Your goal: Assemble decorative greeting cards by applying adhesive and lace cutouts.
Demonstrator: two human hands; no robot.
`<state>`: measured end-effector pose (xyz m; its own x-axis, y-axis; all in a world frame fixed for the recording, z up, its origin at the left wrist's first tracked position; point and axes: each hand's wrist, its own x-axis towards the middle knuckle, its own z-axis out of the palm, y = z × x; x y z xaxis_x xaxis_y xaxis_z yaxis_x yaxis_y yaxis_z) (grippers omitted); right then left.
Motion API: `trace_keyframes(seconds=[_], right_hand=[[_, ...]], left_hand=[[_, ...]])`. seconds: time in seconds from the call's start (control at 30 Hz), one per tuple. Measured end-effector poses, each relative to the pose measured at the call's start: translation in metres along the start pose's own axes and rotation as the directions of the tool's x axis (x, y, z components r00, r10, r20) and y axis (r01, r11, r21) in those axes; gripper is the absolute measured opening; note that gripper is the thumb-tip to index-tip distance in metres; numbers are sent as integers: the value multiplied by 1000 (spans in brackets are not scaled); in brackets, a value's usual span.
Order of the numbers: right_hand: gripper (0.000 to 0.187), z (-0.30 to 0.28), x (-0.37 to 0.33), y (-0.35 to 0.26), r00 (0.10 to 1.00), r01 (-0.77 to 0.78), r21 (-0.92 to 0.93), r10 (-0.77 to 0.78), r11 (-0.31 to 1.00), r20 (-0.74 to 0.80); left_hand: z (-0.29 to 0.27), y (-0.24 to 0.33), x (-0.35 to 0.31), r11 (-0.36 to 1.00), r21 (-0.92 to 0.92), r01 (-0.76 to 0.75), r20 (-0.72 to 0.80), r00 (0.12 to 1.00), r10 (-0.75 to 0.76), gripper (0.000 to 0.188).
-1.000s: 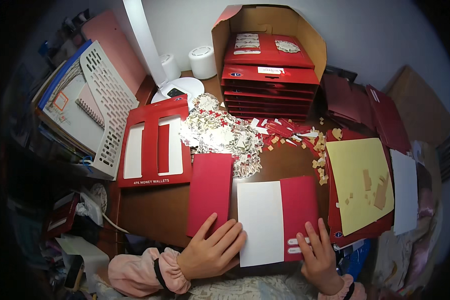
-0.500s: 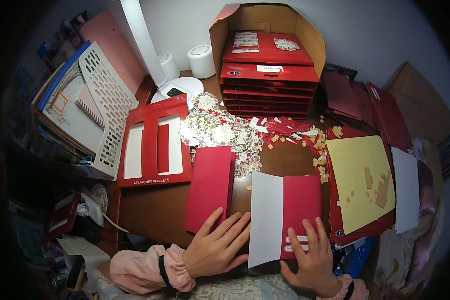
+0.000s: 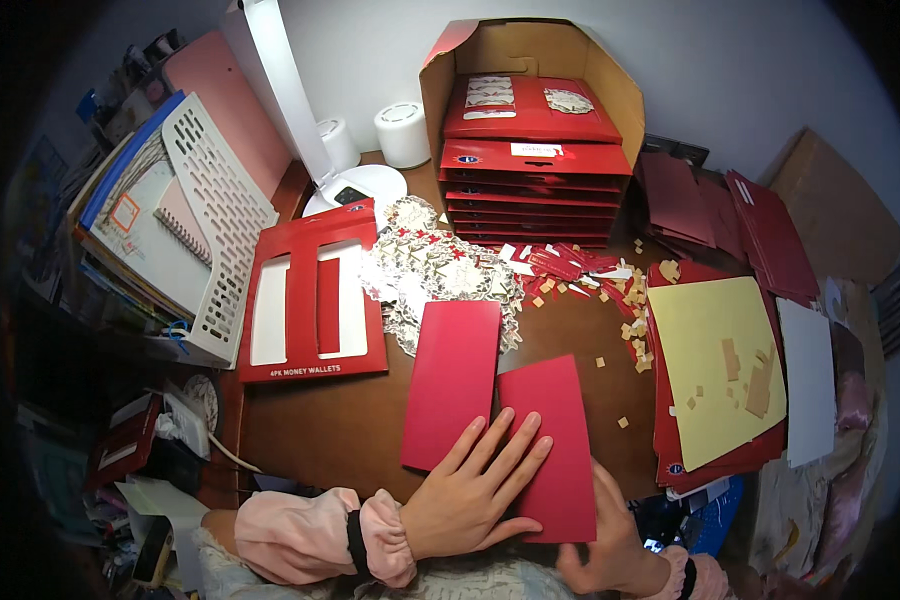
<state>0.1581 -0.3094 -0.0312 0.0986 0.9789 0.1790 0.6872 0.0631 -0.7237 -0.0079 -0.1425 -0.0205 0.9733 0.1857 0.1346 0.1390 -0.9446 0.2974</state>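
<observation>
A folded red card lies at a slant on the near side of the table, plain face up. My left hand rests flat with fingers stretched out, its fingertips on this card's left part. Against the card's right edge is my right hand, its fingers partly hidden behind the card and its thumb at the bottom corner, gripping it. A second folded red card lies just to the left, its lower end under my left fingers.
A heap of cut-out tags lies behind the cards. Left stands a red window sleeve; farther back are a lamp and a carton of red packs. Foam squares are strewn near a yellow sheet at right.
The right card, earlier showing a white strip and small labels, now shows a plain red face and tilts. The left card has shifted right. My right hand moved from its top to its edge.
</observation>
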Motion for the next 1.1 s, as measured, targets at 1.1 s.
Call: trace_keyframes(seconds=[1.1], right_hand=[[63, 2, 34, -12, 996, -23, -323, -5, 946, -86]], left_hand=[[-1, -17, -18, 999, 34, -11, 80, 997, 8, 78]])
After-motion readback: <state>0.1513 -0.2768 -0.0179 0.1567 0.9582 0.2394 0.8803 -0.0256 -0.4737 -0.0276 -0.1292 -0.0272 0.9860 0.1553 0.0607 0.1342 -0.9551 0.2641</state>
